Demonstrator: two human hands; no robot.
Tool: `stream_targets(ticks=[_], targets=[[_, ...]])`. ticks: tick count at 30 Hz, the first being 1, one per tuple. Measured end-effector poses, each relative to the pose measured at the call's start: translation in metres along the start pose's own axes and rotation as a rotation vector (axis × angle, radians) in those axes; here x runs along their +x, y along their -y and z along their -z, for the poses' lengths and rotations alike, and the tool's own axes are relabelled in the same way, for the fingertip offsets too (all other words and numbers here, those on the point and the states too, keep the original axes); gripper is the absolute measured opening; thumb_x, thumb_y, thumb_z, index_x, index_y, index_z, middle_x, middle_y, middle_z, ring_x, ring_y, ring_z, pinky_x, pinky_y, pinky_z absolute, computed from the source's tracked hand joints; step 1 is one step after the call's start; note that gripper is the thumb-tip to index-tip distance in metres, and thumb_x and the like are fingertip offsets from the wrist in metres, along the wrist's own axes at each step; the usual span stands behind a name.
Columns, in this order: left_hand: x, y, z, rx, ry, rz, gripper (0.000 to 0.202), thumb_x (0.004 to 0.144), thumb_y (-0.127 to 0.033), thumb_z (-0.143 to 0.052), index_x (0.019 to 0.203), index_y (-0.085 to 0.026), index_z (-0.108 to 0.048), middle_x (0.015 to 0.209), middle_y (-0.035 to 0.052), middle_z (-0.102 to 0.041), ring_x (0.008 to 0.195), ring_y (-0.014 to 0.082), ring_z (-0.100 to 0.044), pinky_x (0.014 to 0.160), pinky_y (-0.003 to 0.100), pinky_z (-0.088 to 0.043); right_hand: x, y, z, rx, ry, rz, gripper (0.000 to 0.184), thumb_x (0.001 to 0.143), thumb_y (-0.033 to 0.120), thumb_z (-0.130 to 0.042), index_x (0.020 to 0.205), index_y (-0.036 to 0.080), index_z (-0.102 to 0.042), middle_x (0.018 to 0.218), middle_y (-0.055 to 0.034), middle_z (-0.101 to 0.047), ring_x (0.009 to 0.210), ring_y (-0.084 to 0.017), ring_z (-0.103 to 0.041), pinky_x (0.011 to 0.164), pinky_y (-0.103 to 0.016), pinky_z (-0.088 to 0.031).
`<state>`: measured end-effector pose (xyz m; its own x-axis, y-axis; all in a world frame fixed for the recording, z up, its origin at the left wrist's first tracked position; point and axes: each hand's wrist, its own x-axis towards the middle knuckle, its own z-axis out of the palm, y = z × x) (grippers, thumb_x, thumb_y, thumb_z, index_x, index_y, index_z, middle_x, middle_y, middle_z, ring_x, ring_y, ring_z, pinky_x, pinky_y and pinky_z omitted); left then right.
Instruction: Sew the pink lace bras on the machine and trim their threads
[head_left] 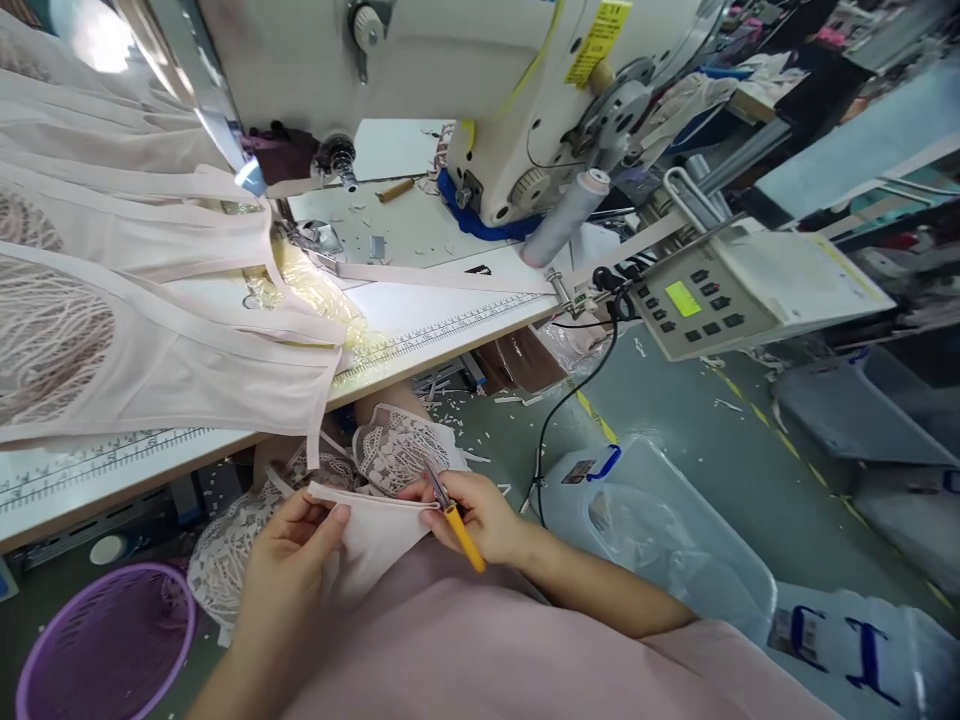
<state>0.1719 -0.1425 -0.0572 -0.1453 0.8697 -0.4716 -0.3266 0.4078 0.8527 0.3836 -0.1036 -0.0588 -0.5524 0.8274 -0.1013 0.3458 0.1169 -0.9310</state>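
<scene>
fabric panel (379, 535) stretched between hands, above lap; likely light, soft, limp, best pinched along top edge. left grip (291, 550) pinching one end; right grip (487, 515) grasping other, plus yellow snips (464, 538).

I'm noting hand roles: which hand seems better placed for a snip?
Probably the right hand: it holds orange-handled snips by the pale fabric, while the left hand is occupied pinching that fabric's edge.

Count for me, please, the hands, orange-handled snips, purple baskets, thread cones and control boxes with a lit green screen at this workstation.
Hands, left hand and right hand: 2
Orange-handled snips: 1
Purple basket: 1
Thread cone: 1
Control box: 1
Total: 6
</scene>
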Motion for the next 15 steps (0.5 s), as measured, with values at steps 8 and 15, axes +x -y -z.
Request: stream_targets(ticks=[8,15], targets=[[-0.001,0.001,0.006,-0.036,-0.05,0.06,0.034,0.053,-0.034,-0.085,0.076,-0.02,-0.064,0.074,-0.0014,-0.066,0.067,0.0125,-0.06,0.06,0.02,-0.048,0.0,-0.001,-0.009,0.108,-0.152,-0.06,0.037,0.078,0.049,-0.056,0.066,0.022,-0.035,0.063,0.0012,-0.052,0.053,-0.011,-0.044,0.051,-0.023,-0.038],[-0.01,-0.016,0.03,0.604,0.061,-0.326,0.02,0.081,-0.034,-0.061,0.098,-0.025,-0.055,0.095,0.0027,-0.065,0.087,0.0178,-0.063,0.073,0.027,-0.052,0.008,-0.003,-0.014,0.002,-0.2,0.065,0.036,0.076,0.04,-0.053,0.063,0.023,-0.024,0.057,0.005,-0.036,0.05,-0.009,-0.03,0.046,-0.021,-0.029]])
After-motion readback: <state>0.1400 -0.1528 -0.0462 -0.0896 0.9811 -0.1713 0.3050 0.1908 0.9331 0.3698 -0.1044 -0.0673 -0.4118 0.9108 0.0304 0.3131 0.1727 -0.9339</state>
